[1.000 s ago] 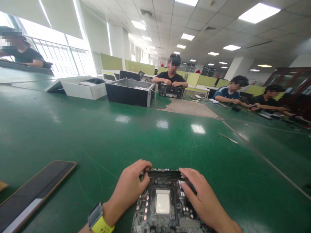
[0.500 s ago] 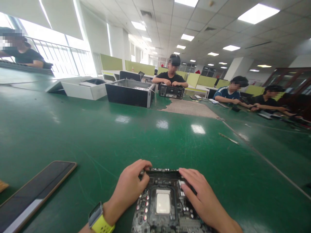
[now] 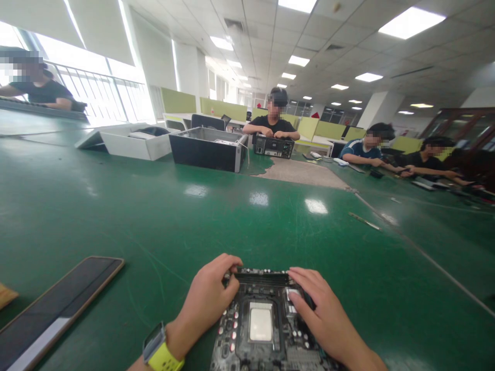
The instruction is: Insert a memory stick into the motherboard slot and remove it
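A computer motherboard (image 3: 242, 330) lies on the green tabletop right in front of me, cut off by the bottom of the view. In its middle is a pale, square processor (image 3: 260, 323) inside a black frame. Dark memory slots (image 3: 263, 279) run along its far edge. My left hand (image 3: 212, 286), with a yellow-strapped watch (image 3: 164, 350) on the wrist, curls thumb and forefinger around the slots' left end. At their right end rest the fingertips of my right hand (image 3: 323, 306), its thumb over a silver part of the board. Both hands grip the board; the exact fingertip contacts are partly hidden.
A phone (image 3: 58, 309) lies at the left. Across the table (image 3: 174, 216) stand a dark computer case (image 3: 207, 152) and a white case part (image 3: 135, 144). One person (image 3: 274, 126) opposite handles another case; others sit left and right. A thin strip (image 3: 363, 221) lies at right.
The right fingertips have shifted very slightly to the right at the slot end. My left hand keeps its grip, and the view has moved a little.
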Available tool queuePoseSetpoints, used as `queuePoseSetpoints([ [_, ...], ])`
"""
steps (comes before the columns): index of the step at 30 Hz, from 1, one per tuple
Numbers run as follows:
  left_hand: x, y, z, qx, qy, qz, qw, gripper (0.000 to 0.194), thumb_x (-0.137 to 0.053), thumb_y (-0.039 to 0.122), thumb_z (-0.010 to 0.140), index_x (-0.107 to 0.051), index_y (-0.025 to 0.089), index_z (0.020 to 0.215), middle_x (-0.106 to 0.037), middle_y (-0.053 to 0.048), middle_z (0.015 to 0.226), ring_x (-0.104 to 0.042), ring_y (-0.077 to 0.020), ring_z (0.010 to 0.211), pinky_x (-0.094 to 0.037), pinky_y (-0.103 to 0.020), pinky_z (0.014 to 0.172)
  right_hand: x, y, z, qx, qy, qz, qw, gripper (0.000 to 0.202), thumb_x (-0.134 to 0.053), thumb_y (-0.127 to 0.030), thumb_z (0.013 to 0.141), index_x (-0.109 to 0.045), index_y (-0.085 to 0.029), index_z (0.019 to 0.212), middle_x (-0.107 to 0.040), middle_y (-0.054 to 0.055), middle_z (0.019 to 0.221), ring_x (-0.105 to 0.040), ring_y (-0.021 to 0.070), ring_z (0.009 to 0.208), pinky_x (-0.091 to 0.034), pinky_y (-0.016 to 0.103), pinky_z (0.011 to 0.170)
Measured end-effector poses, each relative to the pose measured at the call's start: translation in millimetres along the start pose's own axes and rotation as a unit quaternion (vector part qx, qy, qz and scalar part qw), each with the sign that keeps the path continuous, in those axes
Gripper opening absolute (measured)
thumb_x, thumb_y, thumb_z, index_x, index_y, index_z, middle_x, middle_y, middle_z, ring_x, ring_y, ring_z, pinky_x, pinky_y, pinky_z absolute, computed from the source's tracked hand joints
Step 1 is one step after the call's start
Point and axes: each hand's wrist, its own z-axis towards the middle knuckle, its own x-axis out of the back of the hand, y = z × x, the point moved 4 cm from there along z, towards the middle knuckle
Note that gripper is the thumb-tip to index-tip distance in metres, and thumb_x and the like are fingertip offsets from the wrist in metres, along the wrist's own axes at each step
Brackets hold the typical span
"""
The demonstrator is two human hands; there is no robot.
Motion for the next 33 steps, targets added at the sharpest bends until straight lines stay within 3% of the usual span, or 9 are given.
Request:
queuePoseSetpoints([
  [22, 1.0, 1.4, 0.7, -0.013, 0.017, 0.006, 1.000, 0.026, -0.043, 0.008, 0.071, -0.060, 0.020, 0.088, -0.058, 0.000, 0.079, -0.056, -0.0153, 0.075, -0.044, -0.027, 0.070, -2.1, 1.8, -0.2, -0.010, -0.011, 0.013, 1.000, 0.036, -0.045, -0.038, 0.091, -0.056, -0.023, 0.122, -0.054, 0.007, 0.128, -0.045, 0.0232, 0.121, -0.037, 0.043, 0.104],
  [29, 9.8, -10.9, 1.9, 0.057, 0.083, -0.012, 0.995, 0.021, -0.040, 0.020, 0.082, -0.061, 0.019, 0.086, -0.063, -0.001, 0.080, -0.058, -0.0159, 0.072, -0.045, -0.028, 0.067, -1.1, 0.9, 0.6, -0.010, -0.010, 0.018, 1.000, 0.037, -0.045, -0.037, 0.091, -0.055, -0.023, 0.123, -0.054, 0.007, 0.128, -0.045, 0.0229, 0.120, -0.036, 0.043, 0.104],
  [33, 9.5, -12.7, 2.0, 0.072, 0.079, -0.014, 0.994, 0.021, -0.040, 0.023, 0.083, -0.061, 0.020, 0.086, -0.065, -0.001, 0.081, -0.059, -0.0160, 0.072, -0.046, -0.029, 0.067, -1.3, 1.6, 0.4, -0.007, -0.007, 0.022, 1.000, 0.036, -0.046, -0.037, 0.091, -0.055, -0.023, 0.123, -0.055, 0.007, 0.127, -0.046, 0.0234, 0.119, -0.037, 0.044, 0.103],
])
